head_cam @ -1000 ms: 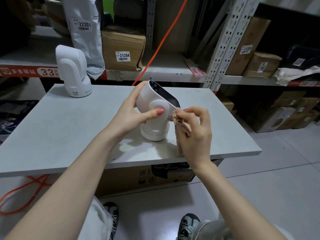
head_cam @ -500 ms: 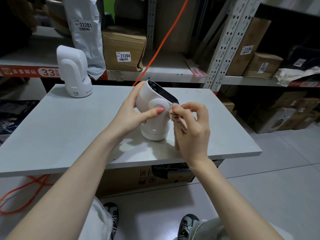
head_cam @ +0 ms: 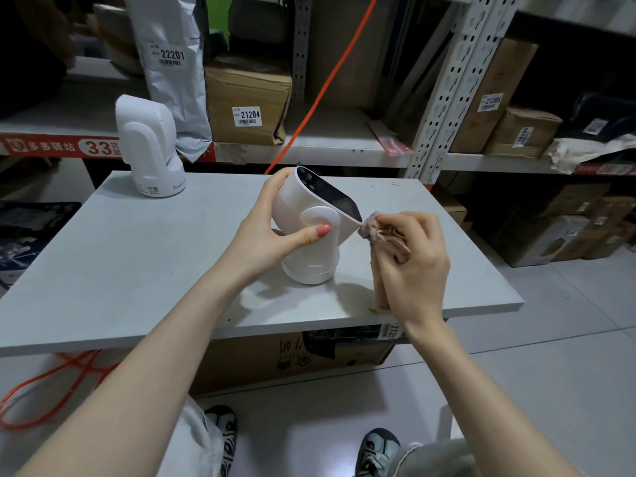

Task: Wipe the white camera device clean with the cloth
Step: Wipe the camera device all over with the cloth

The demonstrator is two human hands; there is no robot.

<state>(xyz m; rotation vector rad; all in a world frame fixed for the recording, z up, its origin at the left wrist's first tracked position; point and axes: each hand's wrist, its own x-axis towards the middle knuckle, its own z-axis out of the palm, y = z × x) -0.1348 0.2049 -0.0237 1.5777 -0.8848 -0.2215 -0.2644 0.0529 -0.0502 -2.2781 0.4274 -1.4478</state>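
**Wiping the lower edge of the screen**

My right grip (head_cam: 409, 256) pinches the bunched cloth (head_cam: 380, 235) against the camera device (head_cam: 309, 232), which my left grip (head_cam: 272, 228) clasps, I judge to brace it, mid-surface (head_cam: 137, 270).

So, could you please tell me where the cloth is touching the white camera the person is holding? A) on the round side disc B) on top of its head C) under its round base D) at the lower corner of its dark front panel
D: the right hand presses the bunched cloth against the lower corner of the dark front panel of the white camera, which the left hand steadies.
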